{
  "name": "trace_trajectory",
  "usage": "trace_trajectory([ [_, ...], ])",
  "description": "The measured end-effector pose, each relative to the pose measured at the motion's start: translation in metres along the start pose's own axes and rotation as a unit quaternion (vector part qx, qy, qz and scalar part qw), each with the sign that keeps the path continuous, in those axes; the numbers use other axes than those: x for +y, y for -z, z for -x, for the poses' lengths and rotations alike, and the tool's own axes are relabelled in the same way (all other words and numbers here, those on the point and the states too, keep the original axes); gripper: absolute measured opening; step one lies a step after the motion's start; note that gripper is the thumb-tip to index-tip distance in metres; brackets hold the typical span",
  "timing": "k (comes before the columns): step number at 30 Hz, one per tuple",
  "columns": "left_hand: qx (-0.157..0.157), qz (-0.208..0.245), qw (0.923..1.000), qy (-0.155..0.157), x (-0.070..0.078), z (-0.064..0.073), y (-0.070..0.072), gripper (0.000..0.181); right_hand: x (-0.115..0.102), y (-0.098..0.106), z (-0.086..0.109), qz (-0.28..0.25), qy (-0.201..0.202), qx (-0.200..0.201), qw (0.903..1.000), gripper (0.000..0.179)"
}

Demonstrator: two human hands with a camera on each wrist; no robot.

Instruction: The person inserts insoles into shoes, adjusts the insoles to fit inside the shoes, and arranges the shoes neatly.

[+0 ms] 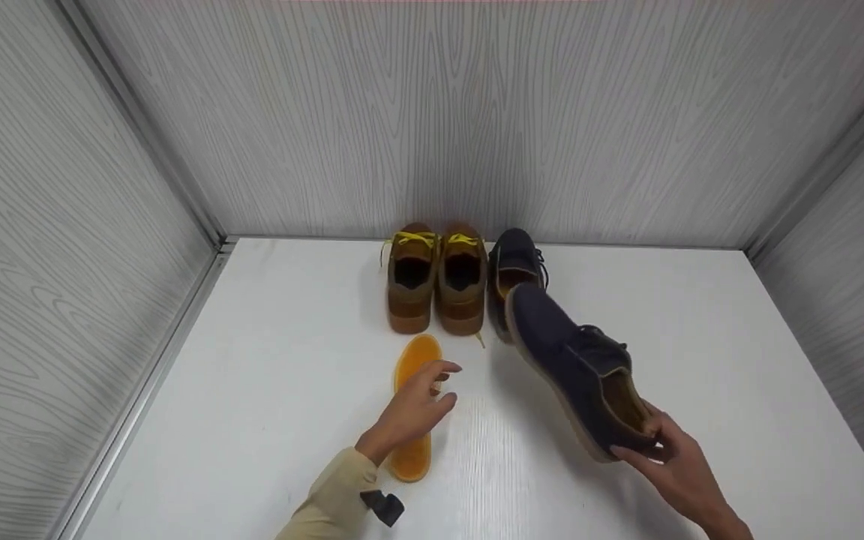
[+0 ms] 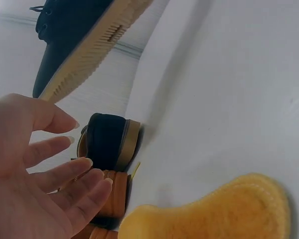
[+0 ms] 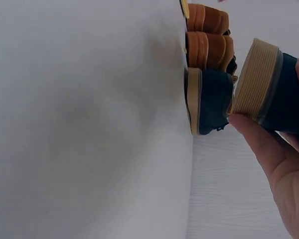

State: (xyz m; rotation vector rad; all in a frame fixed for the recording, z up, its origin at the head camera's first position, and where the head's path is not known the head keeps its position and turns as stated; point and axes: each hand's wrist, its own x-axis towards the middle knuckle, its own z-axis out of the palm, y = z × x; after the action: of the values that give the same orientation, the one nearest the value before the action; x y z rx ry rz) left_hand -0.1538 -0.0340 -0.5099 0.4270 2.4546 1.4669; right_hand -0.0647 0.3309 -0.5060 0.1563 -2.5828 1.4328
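My right hand (image 1: 676,469) grips a dark blue lace-up shoe (image 1: 552,352) by its heel and holds it above the table, toe pointing away and left. In the right wrist view the thumb presses near the pale ridged sole (image 3: 256,77). My left hand (image 1: 417,405) hovers over an orange insole (image 1: 411,461), fingers loosely bent and apart, with nothing in them. The left wrist view shows the insole (image 2: 229,211) below that hand. Behind the held shoe stands a matching blue shoe (image 1: 516,251), partly hidden by it.
Two brown shoes (image 1: 409,315) with yellow laces stand side by side, left of the standing blue shoe, toes toward the back wall (image 1: 327,120). Grey wood-grain panels (image 1: 42,262) enclose the white table (image 1: 274,360) at the back and both sides.
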Motion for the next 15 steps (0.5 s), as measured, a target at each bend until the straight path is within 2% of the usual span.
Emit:
trace_trajectory([
  [3, 0.022, 0.028, 0.9994, -0.003, -0.006, 0.006, 0.001, 0.036, -0.001, -0.01, 0.005, -0.008, -0.002, -0.046, 0.9989, 0.039],
  [7, 0.046, 0.039, 0.998, -0.019, -0.013, 0.014, 0.0, 0.035, 0.0, -0.021, 0.01, -0.022, 0.002, -0.108, 0.9939, 0.037],
  [11, 0.069, 0.037, 0.9963, -0.037, -0.019, 0.021, -0.002, 0.03, 0.0, -0.03, 0.014, -0.034, 0.045, -0.154, 0.9865, 0.034],
  [15, 0.086, 0.035, 0.9945, -0.047, -0.022, 0.025, -0.004, 0.023, -0.002, -0.04, 0.017, -0.012, 0.09, -0.186, 0.9784, 0.032],
])
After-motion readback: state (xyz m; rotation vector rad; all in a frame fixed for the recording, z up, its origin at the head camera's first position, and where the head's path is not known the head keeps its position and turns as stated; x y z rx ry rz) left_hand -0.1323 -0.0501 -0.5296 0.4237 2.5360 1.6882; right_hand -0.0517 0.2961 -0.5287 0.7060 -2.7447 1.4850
